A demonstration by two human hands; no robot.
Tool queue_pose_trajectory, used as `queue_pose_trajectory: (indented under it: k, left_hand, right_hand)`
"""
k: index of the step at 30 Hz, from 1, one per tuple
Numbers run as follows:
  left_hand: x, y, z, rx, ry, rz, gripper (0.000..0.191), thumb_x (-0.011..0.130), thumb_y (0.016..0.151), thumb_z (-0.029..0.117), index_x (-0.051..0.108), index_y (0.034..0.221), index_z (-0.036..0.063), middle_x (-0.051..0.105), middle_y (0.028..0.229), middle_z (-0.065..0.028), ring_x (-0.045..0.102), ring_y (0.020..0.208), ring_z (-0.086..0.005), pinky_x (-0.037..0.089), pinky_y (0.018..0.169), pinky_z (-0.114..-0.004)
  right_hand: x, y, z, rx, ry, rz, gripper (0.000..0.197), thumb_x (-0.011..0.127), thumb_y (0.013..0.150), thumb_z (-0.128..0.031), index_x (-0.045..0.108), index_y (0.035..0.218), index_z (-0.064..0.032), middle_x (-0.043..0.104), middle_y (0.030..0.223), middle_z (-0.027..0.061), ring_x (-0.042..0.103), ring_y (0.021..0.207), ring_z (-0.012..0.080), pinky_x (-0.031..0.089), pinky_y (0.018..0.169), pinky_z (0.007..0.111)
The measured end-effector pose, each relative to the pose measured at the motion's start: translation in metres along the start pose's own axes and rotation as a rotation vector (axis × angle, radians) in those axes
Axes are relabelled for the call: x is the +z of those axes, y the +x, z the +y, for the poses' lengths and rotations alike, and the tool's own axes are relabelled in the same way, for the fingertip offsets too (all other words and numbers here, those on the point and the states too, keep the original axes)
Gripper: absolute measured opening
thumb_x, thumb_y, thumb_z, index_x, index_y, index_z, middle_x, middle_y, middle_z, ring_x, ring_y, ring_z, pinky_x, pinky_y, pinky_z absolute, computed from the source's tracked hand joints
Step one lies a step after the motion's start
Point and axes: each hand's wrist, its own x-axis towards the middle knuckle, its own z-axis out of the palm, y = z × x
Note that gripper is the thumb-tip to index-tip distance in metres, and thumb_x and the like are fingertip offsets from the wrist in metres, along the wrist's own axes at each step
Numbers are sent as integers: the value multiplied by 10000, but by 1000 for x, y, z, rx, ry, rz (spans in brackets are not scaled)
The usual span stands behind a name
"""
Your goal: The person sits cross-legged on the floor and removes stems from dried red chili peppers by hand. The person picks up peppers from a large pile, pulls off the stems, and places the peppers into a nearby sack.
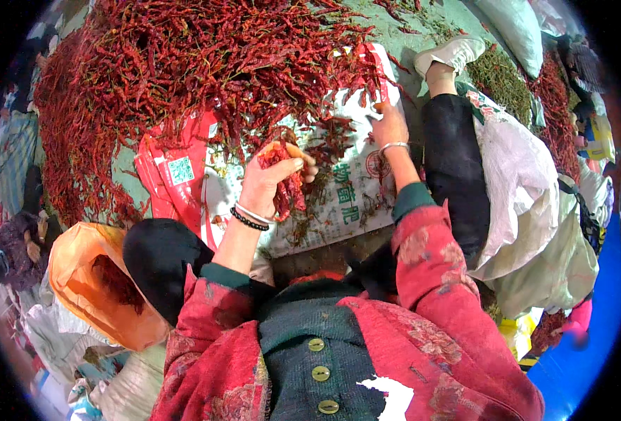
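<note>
My left hand (264, 181) is closed around a bunch of dried red chillies (290, 196), whose ends stick out below the fingers. It hovers over a flattened white-and-red woven sack (331, 231) that bears printing. At the sack's right edge is my right hand (391, 127), its fingertips by the red border and a few chillies; whether it pinches anything is unclear. Beyond both hands spreads a large heap of dried red chillies (200, 68), partly covering the sack. Loose stems and darker bits (302, 231) lie on the sack's near part.
An orange bag (78, 263) with chillies inside stands by my left knee. White sacks (521, 184) lie right of my outstretched leg (450, 158). A greenish stem heap (500, 79) is farther right. Other people (20, 247) sit at the left rim and far right.
</note>
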Motion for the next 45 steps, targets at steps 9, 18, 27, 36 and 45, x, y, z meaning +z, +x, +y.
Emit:
queue_pose_trajectory:
  k: [9, 18, 27, 36, 45]
  left_hand:
    - [-6, 18, -22, -37, 97, 234, 169, 598, 804, 39, 566, 962, -14, 614, 789, -89, 603, 671, -166, 507, 606, -286]
    - [-14, 30, -33, 112, 348, 322, 214, 739, 721, 121, 616, 857, 12, 623, 746, -8, 556, 648, -72, 454, 602, -222]
    - [-5, -2, -24, 258, 700, 316, 317, 755, 690, 184, 613, 902, -4, 647, 799, -47, 580, 710, -97, 475, 680, -252]
    - [5, -4, -37, 629, 1117, 457, 371, 754, 686, 216, 574, 915, -13, 623, 734, -85, 585, 649, -115, 475, 619, -263]
    - [27, -9, -13, 236, 706, 320, 225, 722, 730, 119, 572, 864, 18, 599, 745, 0, 523, 666, -48, 445, 615, -217]
  right_hand:
    - [34, 54, 43, 326, -120, -138, 196, 591, 769, -148, 622, 950, -81, 629, 977, 178, 587, 955, 339, 467, 808, 435]
    - [-49, -60, -71, 71, 725, -682, 255, 432, 835, -20, 578, 1044, -11, 628, 750, 58, 589, 568, 125, 478, 525, 270]
    - [-67, -113, -106, 27, 755, -806, 217, 489, 874, -106, 541, 1058, -5, 631, 825, 141, 599, 760, 232, 467, 706, 336]
    - [-4, -115, -92, -148, 828, -496, 214, 536, 822, -103, 501, 1005, 3, 605, 803, 179, 605, 745, 311, 459, 646, 372]
    - [25, -81, -31, -197, -22, -704, 261, 503, 773, -149, 581, 1018, -109, 622, 930, 212, 591, 880, 386, 457, 779, 472]
